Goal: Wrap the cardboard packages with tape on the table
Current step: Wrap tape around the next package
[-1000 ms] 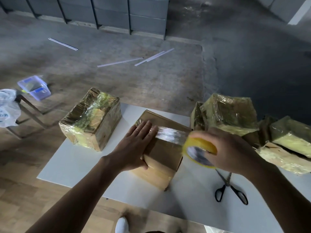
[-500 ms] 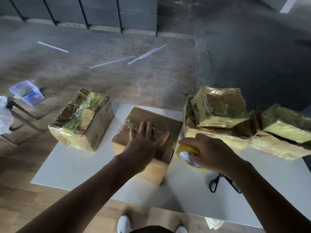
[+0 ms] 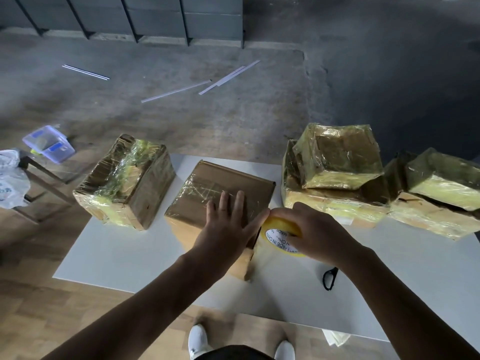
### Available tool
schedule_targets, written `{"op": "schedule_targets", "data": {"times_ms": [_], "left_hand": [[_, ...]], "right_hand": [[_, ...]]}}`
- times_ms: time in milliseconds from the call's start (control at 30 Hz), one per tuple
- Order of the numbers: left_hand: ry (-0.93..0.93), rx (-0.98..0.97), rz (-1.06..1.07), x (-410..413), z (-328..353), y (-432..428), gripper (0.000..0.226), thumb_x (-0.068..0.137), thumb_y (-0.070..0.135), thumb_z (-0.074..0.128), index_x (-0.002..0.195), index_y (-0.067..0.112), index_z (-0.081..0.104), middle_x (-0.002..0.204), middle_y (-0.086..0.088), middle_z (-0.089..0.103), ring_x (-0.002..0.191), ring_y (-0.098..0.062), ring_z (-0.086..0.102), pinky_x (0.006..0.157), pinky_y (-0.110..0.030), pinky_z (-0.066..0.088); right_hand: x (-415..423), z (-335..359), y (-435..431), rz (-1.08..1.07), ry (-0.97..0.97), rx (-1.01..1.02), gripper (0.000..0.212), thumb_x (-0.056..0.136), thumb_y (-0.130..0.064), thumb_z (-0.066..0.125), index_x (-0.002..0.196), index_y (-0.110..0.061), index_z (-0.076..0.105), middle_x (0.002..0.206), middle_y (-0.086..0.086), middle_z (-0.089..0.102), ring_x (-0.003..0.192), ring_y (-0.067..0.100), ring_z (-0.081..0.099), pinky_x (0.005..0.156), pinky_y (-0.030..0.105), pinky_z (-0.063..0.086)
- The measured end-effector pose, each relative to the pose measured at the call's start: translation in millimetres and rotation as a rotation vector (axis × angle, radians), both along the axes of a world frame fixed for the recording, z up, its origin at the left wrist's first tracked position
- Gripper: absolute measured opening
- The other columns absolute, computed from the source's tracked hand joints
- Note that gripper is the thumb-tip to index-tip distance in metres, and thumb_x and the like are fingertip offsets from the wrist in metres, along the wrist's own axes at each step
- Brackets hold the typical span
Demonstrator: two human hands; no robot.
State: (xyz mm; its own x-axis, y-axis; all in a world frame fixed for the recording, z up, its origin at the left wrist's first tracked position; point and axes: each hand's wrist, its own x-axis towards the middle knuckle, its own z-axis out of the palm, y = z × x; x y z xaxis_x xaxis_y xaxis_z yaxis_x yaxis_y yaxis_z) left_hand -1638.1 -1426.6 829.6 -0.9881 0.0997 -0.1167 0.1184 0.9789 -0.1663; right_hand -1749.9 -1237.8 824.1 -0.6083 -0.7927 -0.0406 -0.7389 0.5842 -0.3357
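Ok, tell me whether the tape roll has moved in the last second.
Yes. The tape roll in the right hand has dropped from the box top's right edge to low beside its right side.

Table (image 3: 130, 250) with cardboard packages (image 3: 223, 183), scissors (image 3: 330, 278)

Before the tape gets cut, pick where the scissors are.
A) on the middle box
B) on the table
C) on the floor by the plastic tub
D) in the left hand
B: the black handles of the scissors show on the white table, the rest hidden by the right arm.
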Motion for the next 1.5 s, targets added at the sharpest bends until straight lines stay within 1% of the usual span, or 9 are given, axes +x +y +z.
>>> {"op": "schedule_targets", "data": {"times_ms": [100, 233, 367, 500, 733, 867, 1067, 1367, 1500], "left_hand": [[-0.04, -0.018, 0.003, -2, 2, 1, 0.105, 0.089, 0.014, 0.06, 0.143, 0.034, -0.028, 0.153, -0.036, -0.005, 0.138, -0.059, 0.008, 0.109, -0.066, 0.017], [-0.087, -0.042, 0.003, -2, 5, -1, 0.112, 0.086, 0.013, 0.064, 0.141, 0.039, -0.03, 0.154, -0.032, -0.014, 0.14, -0.057, -0.002, 0.11, -0.066, 0.013], [-0.08, -0.048, 0.004, -4, 8, -6, 0.112, 0.086, 0.019, 0.067, 0.138, 0.042, -0.028, 0.155, -0.028, -0.013, 0.141, -0.055, 0.0, 0.112, -0.064, 0.016], [-0.044, 0.059, 0.043, -8, 16, -23, 0.108, 0.082, 0.03, 0.072, 0.143, 0.041, -0.016, 0.156, -0.026, -0.002, 0.141, -0.049, 0.009, 0.11, -0.058, 0.028], [0.032, 0.351, 0.126, 10, 29, -65, 0.107, 0.077, 0.036, 0.078, 0.154, 0.033, 0.004, 0.157, -0.023, 0.008, 0.145, -0.039, 0.012, 0.106, -0.047, 0.038], [0.072, 0.404, 0.136, 24, 25, -80, 0.105, 0.077, 0.038, 0.077, 0.153, 0.036, 0.004, 0.158, -0.017, 0.009, 0.145, -0.033, 0.016, 0.104, -0.044, 0.043], [0.077, 0.47, 0.206, 39, 17, -106, 0.106, 0.077, 0.045, 0.075, 0.149, 0.046, -0.002, 0.159, -0.006, 0.007, 0.139, -0.032, 0.035, 0.101, -0.04, 0.044], [0.122, 0.185, -0.1, 20, 33, -121, 0.109, 0.048, 0.059, 0.086, 0.136, 0.016, 0.037, 0.149, -0.014, 0.039, 0.127, -0.034, 0.048, 0.081, -0.043, 0.057], [0.087, 0.117, -0.199, 6, 37, -115, 0.105, 0.048, 0.064, 0.082, 0.138, 0.028, 0.044, 0.148, 0.0, 0.041, 0.129, -0.034, 0.042, 0.073, -0.041, 0.058]], "right_hand": [[-3, -20, 8, -0.006, -0.072, -0.106, 0.061, 0.087, -0.026, 0.061, 0.135, -0.054, 0.035, 0.096, -0.01, 0.039, 0.083, 0.011, 0.048, 0.062, 0.014, 0.032], [6, -53, 18, -0.2, -0.295, -0.539, 0.067, 0.079, -0.028, 0.064, 0.127, -0.062, 0.031, 0.119, -0.019, 0.049, 0.106, 0.003, 0.053, 0.082, 0.008, 0.04], [11, -58, 12, -0.283, -0.333, -0.669, 0.053, 0.081, -0.029, 0.063, 0.123, -0.05, 0.04, 0.118, -0.029, 0.048, 0.099, -0.01, 0.054, 0.075, 0.003, 0.04], [-12, -19, -3, -0.25, -0.26, -0.644, 0.062, 0.08, -0.011, 0.071, 0.12, -0.049, 0.041, 0.114, -0.024, 0.052, 0.09, -0.004, 0.056, 0.071, 0.006, 0.041], [-21, 17, -40, 0.014, -0.043, -0.588, 0.057, 0.085, -0.018, 0.07, 0.136, -0.022, 0.045, 0.129, -0.004, 0.049, 0.107, 0.008, 0.053, 0.081, 0.012, 0.047], [-20, 11, -53, 0.107, -0.025, -0.54, 0.059, 0.09, -0.035, 0.054, 0.145, -0.033, 0.034, 0.127, 0.001, 0.054, 0.088, 0.019, 0.063, 0.07, 0.038, 0.056], [-32, 18, -42, 0.189, 0.237, -0.109, 0.064, 0.081, -0.039, 0.052, 0.14, -0.05, 0.034, 0.1, 0.003, 0.058, 0.081, 0.024, 0.06, 0.063, 0.026, 0.043], [-32, -3, -52, 0.202, 0.145, -0.03, 0.064, 0.087, -0.02, 0.062, 0.14, -0.047, 0.04, 0.096, -0.002, 0.046, 0.081, 0.013, 0.052, 0.06, 0.02, 0.041], [-31, -5, -46, 0.157, 0.057, -0.003, 0.063, 0.089, -0.019, 0.057, 0.138, -0.053, 0.037, 0.101, -0.006, 0.042, 0.09, 0.017, 0.055, 0.071, 0.028, 0.05]]}}
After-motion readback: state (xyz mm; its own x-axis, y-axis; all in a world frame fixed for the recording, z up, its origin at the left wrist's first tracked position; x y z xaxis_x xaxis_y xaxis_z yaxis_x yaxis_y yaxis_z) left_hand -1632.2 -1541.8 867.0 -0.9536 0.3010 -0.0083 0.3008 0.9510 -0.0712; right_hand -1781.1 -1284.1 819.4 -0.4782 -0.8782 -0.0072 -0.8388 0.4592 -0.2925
